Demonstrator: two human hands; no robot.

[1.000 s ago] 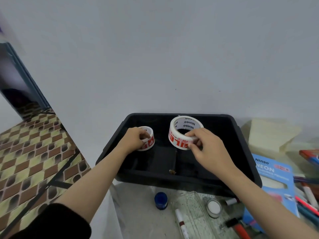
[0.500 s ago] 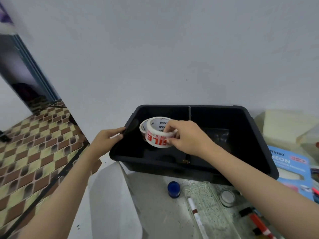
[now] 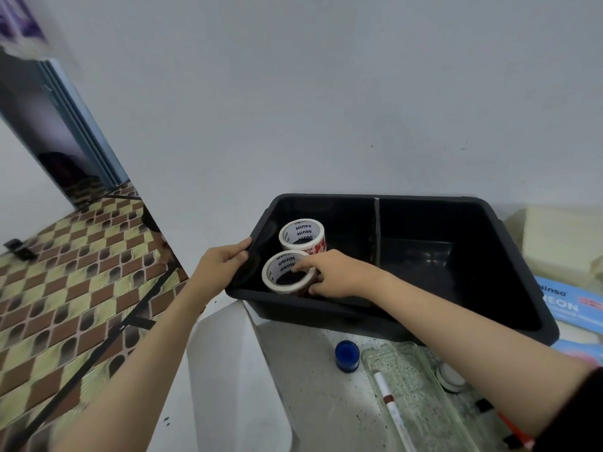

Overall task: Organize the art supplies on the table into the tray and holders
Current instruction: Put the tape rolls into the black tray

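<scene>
White tape roll (image 3: 287, 275) in black tray (image 3: 509, 256), right hand (image 3: 339, 272) fingers (image 3: 301, 265) hooked inside core

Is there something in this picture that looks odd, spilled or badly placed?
The black tray juts past the table's left edge, where the left hand grips its rim. Both tape rolls lie flat inside; the right hand is on the nearer one. No spill or damage shows.

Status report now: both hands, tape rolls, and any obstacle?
Left hand grips tray rim. Right hand on near tape roll, in left compartment. Far roll beside it, free. Nothing in the way.
</scene>
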